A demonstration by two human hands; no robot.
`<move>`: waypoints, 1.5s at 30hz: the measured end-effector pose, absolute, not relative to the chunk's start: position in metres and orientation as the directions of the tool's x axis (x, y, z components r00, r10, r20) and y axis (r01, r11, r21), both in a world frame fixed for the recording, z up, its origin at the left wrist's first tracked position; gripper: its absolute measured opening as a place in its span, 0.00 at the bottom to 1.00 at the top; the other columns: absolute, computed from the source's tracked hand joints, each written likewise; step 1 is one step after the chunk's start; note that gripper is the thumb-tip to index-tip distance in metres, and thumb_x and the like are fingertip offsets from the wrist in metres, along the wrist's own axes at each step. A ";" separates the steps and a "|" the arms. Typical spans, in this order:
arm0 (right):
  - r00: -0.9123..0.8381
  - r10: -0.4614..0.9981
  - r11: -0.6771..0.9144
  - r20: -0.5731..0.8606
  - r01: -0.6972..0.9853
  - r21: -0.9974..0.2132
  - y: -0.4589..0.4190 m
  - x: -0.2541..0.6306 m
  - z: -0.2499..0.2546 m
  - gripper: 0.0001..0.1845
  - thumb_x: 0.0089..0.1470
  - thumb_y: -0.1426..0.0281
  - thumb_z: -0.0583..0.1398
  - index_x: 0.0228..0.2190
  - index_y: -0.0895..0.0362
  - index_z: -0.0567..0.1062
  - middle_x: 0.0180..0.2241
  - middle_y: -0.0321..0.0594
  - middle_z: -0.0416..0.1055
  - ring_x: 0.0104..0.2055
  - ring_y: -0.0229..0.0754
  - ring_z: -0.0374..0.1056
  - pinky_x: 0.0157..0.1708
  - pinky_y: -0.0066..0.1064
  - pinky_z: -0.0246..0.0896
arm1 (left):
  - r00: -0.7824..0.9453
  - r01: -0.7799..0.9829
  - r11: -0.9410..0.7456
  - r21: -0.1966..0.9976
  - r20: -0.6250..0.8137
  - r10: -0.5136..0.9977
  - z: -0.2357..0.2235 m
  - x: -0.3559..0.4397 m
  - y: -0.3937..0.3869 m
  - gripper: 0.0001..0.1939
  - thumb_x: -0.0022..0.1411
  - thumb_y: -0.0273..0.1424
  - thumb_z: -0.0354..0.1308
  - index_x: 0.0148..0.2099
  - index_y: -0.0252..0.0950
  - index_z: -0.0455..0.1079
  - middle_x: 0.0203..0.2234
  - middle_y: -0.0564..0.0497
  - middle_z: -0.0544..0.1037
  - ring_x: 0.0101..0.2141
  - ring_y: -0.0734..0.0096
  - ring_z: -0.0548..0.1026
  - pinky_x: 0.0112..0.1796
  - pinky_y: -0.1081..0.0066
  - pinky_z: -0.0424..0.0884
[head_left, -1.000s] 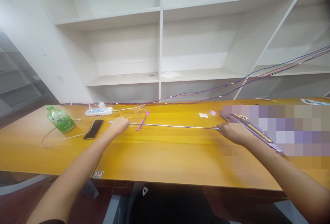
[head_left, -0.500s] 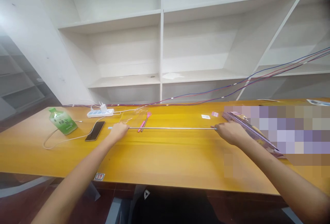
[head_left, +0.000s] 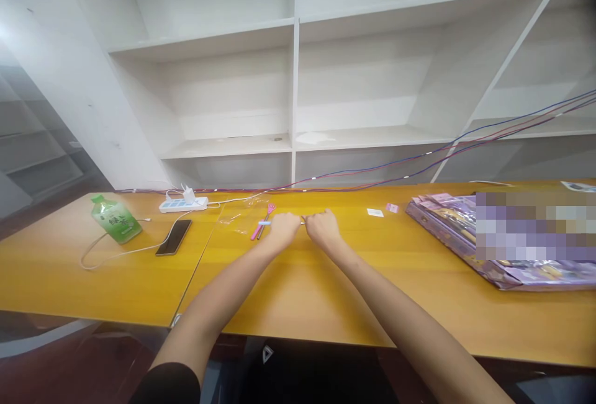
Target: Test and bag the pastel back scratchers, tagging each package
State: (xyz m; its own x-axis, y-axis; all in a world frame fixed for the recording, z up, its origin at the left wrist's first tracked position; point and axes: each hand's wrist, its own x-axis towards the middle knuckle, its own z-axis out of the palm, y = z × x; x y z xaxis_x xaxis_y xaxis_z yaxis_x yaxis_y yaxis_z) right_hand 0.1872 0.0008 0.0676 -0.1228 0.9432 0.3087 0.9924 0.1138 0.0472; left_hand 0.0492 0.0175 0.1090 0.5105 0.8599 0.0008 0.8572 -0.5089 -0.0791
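Note:
Both my hands meet over the middle of the table, closed on a thin telescopic metal rod with a light-blue handle (head_left: 264,223). My left hand (head_left: 285,230) is wrapped round the handle end, which sticks out to its left. My right hand (head_left: 322,228) grips the other end, and its fingers hide the tip. Only a very short bit of metal shows between the two fists. Behind and left of my left hand lies a pink back scratcher (head_left: 270,209) with a claw-shaped head, beside a thin dark stick and clear plastic wrapping (head_left: 237,221).
On the left are a green drink bottle (head_left: 116,221), a phone (head_left: 174,237) with a white cable and a power strip (head_left: 183,205). Two small cards (head_left: 375,212) lie right of centre. A purple package (head_left: 459,242), partly blurred, fills the right. White shelves (head_left: 228,146) stand behind.
My hands have come together from far apart, the left moving right and the right moving left. The long stretch of metal rod between them has shortened to almost nothing.

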 end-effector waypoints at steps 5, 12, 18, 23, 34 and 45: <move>-0.177 0.937 0.178 0.303 0.984 0.022 0.005 0.196 0.055 0.23 0.71 0.69 0.51 0.30 0.60 0.81 0.29 0.55 0.80 0.34 0.48 0.75 0.44 0.41 0.54 | 0.551 0.834 -0.551 -0.012 -0.019 0.834 0.092 0.037 0.010 0.12 0.70 0.26 0.55 0.49 0.30 0.79 0.39 0.32 0.82 0.46 0.49 0.83 0.48 0.59 0.76; -0.031 0.903 0.143 0.429 0.962 -0.232 0.010 0.254 -0.004 0.11 0.66 0.66 0.55 0.33 0.55 0.73 0.39 0.47 0.74 0.39 0.46 0.70 0.40 0.35 0.58 | 0.682 0.453 -0.510 0.731 0.084 0.726 0.012 0.006 -0.023 0.21 0.71 0.39 0.58 0.61 0.37 0.66 0.35 0.51 0.78 0.32 0.71 0.75 0.35 0.72 0.69; 0.133 0.865 0.189 0.484 0.807 -0.560 0.019 0.258 -0.041 0.23 0.57 0.62 0.60 0.52 0.56 0.68 0.46 0.49 0.71 0.43 0.50 0.71 0.43 0.39 0.66 | 0.695 0.238 -0.358 0.903 0.099 0.712 -0.003 0.001 -0.025 0.18 0.72 0.39 0.56 0.58 0.37 0.74 0.26 0.58 0.66 0.25 0.76 0.62 0.30 0.74 0.57; 0.254 0.914 0.118 0.315 0.576 -0.809 0.011 0.237 -0.032 0.40 0.59 0.58 0.60 0.66 0.59 0.53 0.47 0.50 0.75 0.32 0.46 0.72 0.40 0.42 0.71 | 0.558 0.183 -0.303 0.935 0.155 0.815 0.000 -0.002 -0.015 0.16 0.73 0.40 0.53 0.48 0.34 0.75 0.25 0.57 0.66 0.26 0.75 0.62 0.31 0.73 0.58; -0.295 0.863 0.502 0.410 0.422 -0.754 -0.026 0.198 -0.008 0.20 0.67 0.68 0.49 0.49 0.50 0.79 0.48 0.42 0.81 0.52 0.48 0.76 0.57 0.43 0.70 | 0.743 0.342 -0.683 0.645 0.258 0.617 0.013 -0.011 -0.018 0.17 0.77 0.38 0.50 0.52 0.40 0.79 0.42 0.49 0.82 0.38 0.69 0.77 0.43 0.71 0.69; 0.090 0.842 0.378 0.531 0.605 -0.701 -0.002 0.247 -0.011 0.11 0.66 0.58 0.56 0.35 0.49 0.62 0.37 0.42 0.81 0.47 0.51 0.81 0.36 0.35 0.70 | 0.139 0.963 -0.185 0.196 0.225 0.964 0.046 -0.098 0.049 0.24 0.69 0.42 0.57 0.62 0.38 0.73 0.57 0.37 0.72 0.59 0.46 0.68 0.60 0.55 0.66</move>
